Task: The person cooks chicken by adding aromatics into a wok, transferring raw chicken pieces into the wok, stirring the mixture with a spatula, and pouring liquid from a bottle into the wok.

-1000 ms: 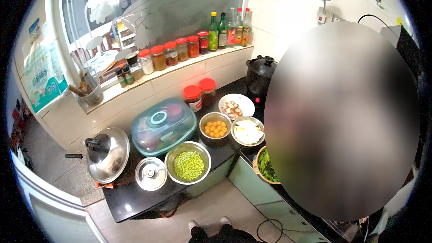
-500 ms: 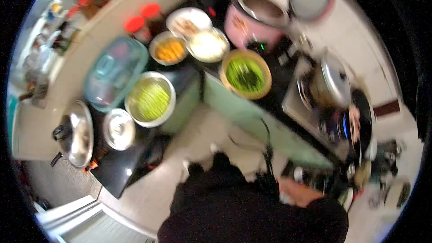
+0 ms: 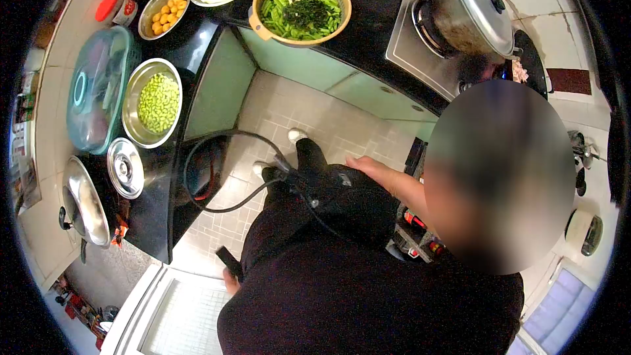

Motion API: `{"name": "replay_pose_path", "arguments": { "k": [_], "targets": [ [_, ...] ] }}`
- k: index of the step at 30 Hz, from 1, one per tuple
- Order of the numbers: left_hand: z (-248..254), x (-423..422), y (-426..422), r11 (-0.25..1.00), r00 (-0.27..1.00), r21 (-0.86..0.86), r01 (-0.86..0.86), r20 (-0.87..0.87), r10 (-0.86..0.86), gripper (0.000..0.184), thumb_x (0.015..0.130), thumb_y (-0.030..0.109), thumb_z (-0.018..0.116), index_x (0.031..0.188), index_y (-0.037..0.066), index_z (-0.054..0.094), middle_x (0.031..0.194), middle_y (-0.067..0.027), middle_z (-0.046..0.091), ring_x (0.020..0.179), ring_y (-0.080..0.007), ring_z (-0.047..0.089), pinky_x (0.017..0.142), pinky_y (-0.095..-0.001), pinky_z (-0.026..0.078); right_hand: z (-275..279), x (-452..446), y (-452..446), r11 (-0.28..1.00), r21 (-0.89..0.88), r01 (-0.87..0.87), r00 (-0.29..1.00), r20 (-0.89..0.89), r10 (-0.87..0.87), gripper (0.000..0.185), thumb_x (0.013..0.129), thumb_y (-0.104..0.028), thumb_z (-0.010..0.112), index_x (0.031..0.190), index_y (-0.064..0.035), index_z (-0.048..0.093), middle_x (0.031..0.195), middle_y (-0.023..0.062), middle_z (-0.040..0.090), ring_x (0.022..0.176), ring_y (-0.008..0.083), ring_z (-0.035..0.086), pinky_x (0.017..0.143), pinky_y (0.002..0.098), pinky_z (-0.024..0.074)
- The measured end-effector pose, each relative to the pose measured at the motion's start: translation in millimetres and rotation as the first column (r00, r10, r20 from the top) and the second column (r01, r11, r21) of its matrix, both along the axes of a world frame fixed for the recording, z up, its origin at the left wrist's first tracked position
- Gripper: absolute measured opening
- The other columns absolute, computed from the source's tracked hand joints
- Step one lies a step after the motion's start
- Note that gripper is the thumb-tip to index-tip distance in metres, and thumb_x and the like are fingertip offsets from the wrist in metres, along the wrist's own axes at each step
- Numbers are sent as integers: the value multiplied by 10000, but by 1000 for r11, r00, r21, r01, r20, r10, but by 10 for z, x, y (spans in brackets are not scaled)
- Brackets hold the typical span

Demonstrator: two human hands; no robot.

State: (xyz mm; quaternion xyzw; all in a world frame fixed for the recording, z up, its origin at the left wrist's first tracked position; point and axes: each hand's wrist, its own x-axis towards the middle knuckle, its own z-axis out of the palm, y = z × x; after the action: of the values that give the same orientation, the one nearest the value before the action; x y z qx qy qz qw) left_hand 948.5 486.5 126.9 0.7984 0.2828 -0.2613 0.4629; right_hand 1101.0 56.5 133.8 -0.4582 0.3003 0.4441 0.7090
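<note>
My right hand (image 3: pixel 369 168) is in front of my right thigh, its fingers stretched to the left, with nothing visible in it. Low at my left side, my left hand (image 3: pixel 231 282) is closed around a black, flat, oblong thing (image 3: pixel 229 261); its kind does not show. A black cable (image 3: pixel 188 174) loops in front of my legs. Neither hand touches the food on the counter: a yellow colander (image 3: pixel 257 25) of cut green vegetables with dark bits on top, a steel bowl (image 3: pixel 172 128) of green beans, and a bowl (image 3: pixel 146 31) of orange balls.
A large lidded pot (image 3: pixel 483 10) stands on the gas stove (image 3: pixel 402 45) at the right. Along the left counter are a teal covered basket (image 3: pixel 98 89), a small steel lid (image 3: pixel 126 167) and a larger lid (image 3: pixel 89 204). A blurred oval hides part of the right side.
The view has turned and sharpened, so the counter sits higher and further left. My right hand has come forward to my thigh. My left hand with the black thing has come into view.
</note>
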Motion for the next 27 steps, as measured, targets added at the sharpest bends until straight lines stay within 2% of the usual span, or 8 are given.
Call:
{"name": "replay_pose_path", "arguments": {
  "k": [1, 7, 19, 23, 24, 25, 26, 27],
  "targets": [
    [-37, -5, -23, 1000, 1000, -1, 15, -9, -15, 236, 843, 118, 454, 1033, -5, 520, 941, -98, 574, 887, -172, 526, 806, -284, 397, 21, 26, -2, 988, -134, -75, 997, -6, 74, 497, 849, -453, 503, 1024, 6, 584, 936, 76, 622, 815, 162, 594, 749, 303, 477],
    [-179, -66, -196, 997, 995, -22, 77, -59, -78, 220, 841, 104, 457, 1017, -9, 525, 921, -95, 577, 869, -169, 530, 794, -280, 402, 114, 78, -42, 980, -155, -121, 984, 112, 139, 513, 844, -489, 488, 991, -13, 610, 903, 81, 627, 787, 166, 595, 728, 301, 474],
    [-233, 17, -240, 996, 995, -23, 91, -41, -92, 190, 836, 76, 464, 986, -16, 534, 881, -90, 583, 834, -161, 537, 770, -271, 411, 221, 241, -75, 944, -286, -163, 986, -6, 168, 508, 834, -497, 492, 973, -25, 618, 913, 75, 625, 795, 174, 589, 740, 332, 463],
    [-76, 73, -161, 999, 996, 0, -52, 76, 51, 180, 835, 67, 466, 976, -19, 537, 868, -88, 585, 822, -159, 540, 762, -268, 414, -108, -25, -251, 979, -191, -76, 997, 5, 79, 477, 811, -445, 563, 944, 12, 585, 859, 82, 617, 745, 159, 578, 656, 313, 477],
    [11, 97, -161, 991, 983, -16, -135, 126, 136, 177, 835, 65, 466, 973, -20, 538, 865, -87, 585, 819, -158, 541, 760, -267, 415, 23, 10, -279, 979, -83, -187, 979, 62, 192, 415, 797, -406, 598, 930, -13, 589, 836, 57, 610, 727, 149, 570, 631, 304, 473],
    [160, 164, -190, 957, 935, -86, -275, 208, 288, 170, 832, 55, 475, 969, -17, 544, 844, -79, 587, 795, -153, 542, 738, -254, 415, -348, -212, -395, 960, -138, -244, 915, 296, 275, 353, 795, -384, 607, 923, -55, 597, 783, 15, 602, 686, 109, 553, 590, 276, 462],
    [193, 193, -137, 951, 920, -96, -295, 239, 310, 170, 832, 55, 475, 969, -17, 544, 844, -79, 587, 795, -153, 542, 738, -254, 415, -322, -250, -488, 924, -75, -374, 926, 27, 377, 297, 795, -351, 616, 917, -80, 607, 715, -27, 578, 624, 60, 527, 537, 229, 440],
    [203, 191, -78, 928, 903, -106, -356, 217, 371, 155, 832, 52, 480, 953, -13, 550, 825, -73, 585, 780, -146, 544, 727, -249, 416, -68, -265, -311, 962, -34, -272, 961, -50, 270, 250, 809, -331, 605, 880, -91, 614, 660, -52, 548, 559, 31, 496, 475, 198, 405]
  ]
}}
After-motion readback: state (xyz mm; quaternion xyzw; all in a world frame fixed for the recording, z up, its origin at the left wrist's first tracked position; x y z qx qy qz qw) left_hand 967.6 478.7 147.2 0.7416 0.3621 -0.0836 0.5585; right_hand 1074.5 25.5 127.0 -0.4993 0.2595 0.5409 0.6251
